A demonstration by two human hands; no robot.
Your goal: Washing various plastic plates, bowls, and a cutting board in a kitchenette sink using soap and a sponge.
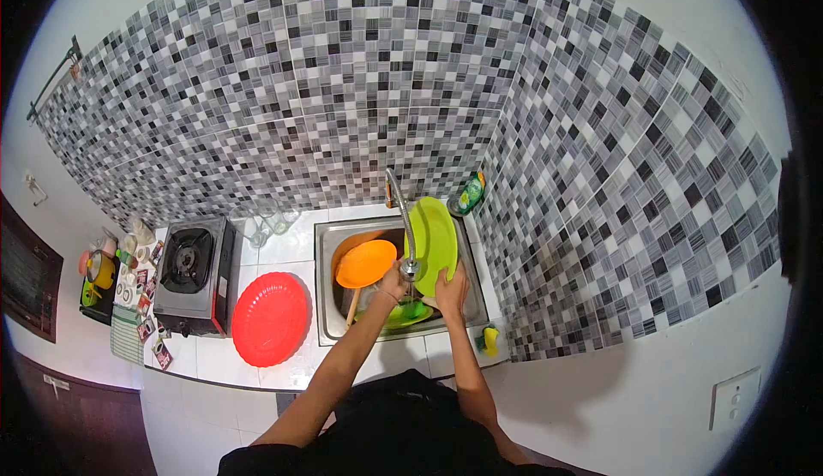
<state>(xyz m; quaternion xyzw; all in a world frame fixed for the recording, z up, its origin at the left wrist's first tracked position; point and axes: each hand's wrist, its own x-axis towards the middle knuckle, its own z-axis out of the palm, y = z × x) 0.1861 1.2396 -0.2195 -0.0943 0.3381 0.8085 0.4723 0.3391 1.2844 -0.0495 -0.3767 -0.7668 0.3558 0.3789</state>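
Note:
A lime-green oval plate is tilted up over the right side of the steel sink. My right hand grips its lower right edge. Close by, my left hand is at the head of the flexible-neck faucet, its fingertips partly hidden; whether it grips anything is unclear. Water runs from the faucet head between my hands. In the basin, an orange plate or bowl leans at the left, with a wooden handle below it. Another green dish lies under the running water.
A red scalloped plate rests on the white-tiled counter left of the sink. Beyond it stands a gas stove, with several clear glasses near the wall. A green dish-soap bottle occupies the back right corner; a sponge lies front right.

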